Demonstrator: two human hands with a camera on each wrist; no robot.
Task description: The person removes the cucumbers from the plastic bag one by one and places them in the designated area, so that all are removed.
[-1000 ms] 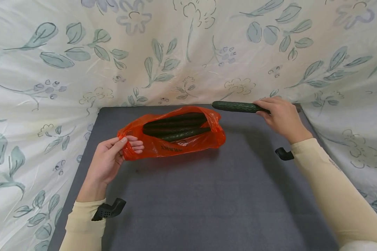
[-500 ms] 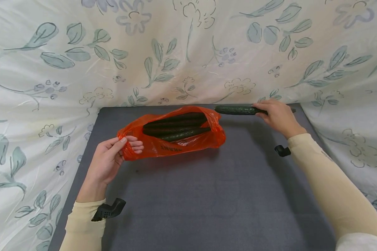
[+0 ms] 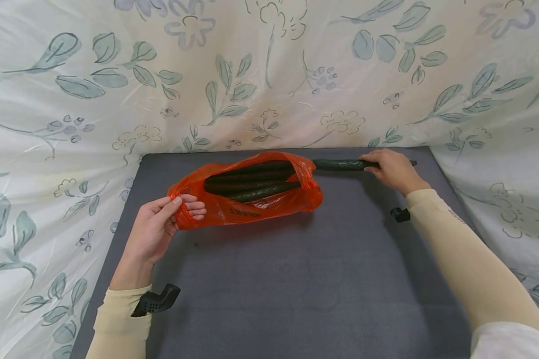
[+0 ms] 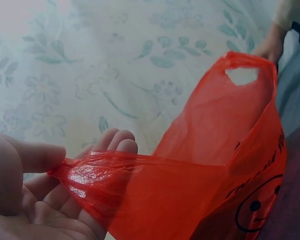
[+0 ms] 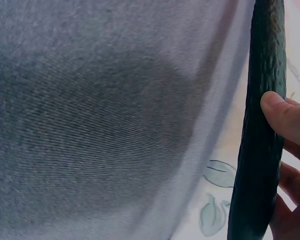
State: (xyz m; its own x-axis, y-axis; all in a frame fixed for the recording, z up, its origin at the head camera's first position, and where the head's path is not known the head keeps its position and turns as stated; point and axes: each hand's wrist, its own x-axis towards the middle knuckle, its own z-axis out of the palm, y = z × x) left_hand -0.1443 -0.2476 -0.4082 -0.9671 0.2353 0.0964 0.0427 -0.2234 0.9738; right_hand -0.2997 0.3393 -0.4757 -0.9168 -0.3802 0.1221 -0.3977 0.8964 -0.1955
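A left sleeve (image 3: pixel 119 324) is occupying the near left corner, and the left hand (image 3: pixel 154 224) is extending from it, pinching the gathered left end of the red bag (image 3: pixel 269 209) under the thumb. The bag is lying over the dark bench (image 3: pixel 296 279) between the hands, its long axis running roughly left to right, its mouth gaping upward and exposing several cucumbers inside (image 3: pixel 251 184), placed side by side. Near the far edge of the bench, the right hand (image 3: pixel 393 169) is gripping the held cucumber (image 3: pixel 341 165) between thumb and fingers. The governing relation is one of alignment: the held cucumber is pointing leftward at the far right part of the bag, nearly parallel to those inside — its left tip is hiding behind the rim, and whether it is touching the plastic cannot be determined. The left hand is the nearer one, directly contacting the bag; the right hand is standing apart from it, with only the held cucumber spanning the gap. The left wrist view is showing what the head view is not revealing — a handle loop (image 4: pixel 235 60) at the opposite end and a printed emblem (image 4: pixel 255 205) on the side wall. The right wrist view is isolating the thumb against bumpy green skin. Farthest away, a floral cloth (image 3: pixel 269 75) is forming the backdrop.
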